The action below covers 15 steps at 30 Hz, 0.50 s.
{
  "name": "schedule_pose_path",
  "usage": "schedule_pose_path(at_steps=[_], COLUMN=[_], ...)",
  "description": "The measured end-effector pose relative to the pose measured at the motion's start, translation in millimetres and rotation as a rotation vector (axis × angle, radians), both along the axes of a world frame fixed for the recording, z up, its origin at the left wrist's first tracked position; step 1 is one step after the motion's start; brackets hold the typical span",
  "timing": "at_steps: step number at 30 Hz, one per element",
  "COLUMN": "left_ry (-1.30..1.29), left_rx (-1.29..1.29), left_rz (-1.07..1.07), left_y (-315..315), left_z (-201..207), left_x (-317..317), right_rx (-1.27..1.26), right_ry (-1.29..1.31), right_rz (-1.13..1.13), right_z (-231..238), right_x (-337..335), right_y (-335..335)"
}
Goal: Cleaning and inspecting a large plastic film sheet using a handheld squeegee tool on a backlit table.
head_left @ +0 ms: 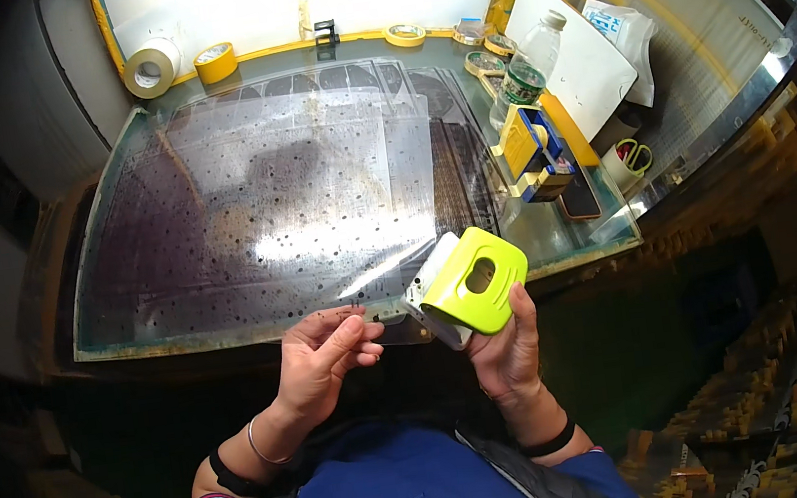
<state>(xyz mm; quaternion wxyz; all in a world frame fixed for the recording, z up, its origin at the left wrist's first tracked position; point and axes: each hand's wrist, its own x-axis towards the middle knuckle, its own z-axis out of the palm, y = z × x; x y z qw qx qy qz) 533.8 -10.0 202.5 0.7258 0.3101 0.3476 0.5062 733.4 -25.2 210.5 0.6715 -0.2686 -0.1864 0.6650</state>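
Observation:
My right hand (510, 345) grips a lime-green hole punch (496, 282) with a pale grey base, tilted over the table's front edge. Thumb and fingers of my left hand (324, 358) are pinched on the near edge of a clear film sheet (265, 216) marked with many dark spots. The sheet lies over much of the glass-topped table (103, 275). Its right front corner reaches toward the punch's jaw; glare and the punch hide whether the edge is inside the slot.
Tape rolls (216, 62) line the table's back edge. On the right stand a clear bottle (542, 42), a blue and yellow tape dispenser (533, 148), a phone (580, 199) and a cup (623, 168) with green-handled scissors. A white board (583, 47) leans behind them.

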Motion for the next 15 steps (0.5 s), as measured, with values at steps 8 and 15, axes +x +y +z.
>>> schedule_pose_path(at_steps=[8, 15], left_ry=[0.019, -0.013], left_rx=[0.0, -0.002], left_rz=[-0.009, -0.064], left_y=[-1, -7], left_z=[-2, -7], left_x=[-3, -13], right_rx=[0.022, 0.036], right_ry=[-0.206, 0.032], right_rz=[-0.019, 0.028], right_z=[-19, 0], right_x=[10, 12], right_y=[2, 9])
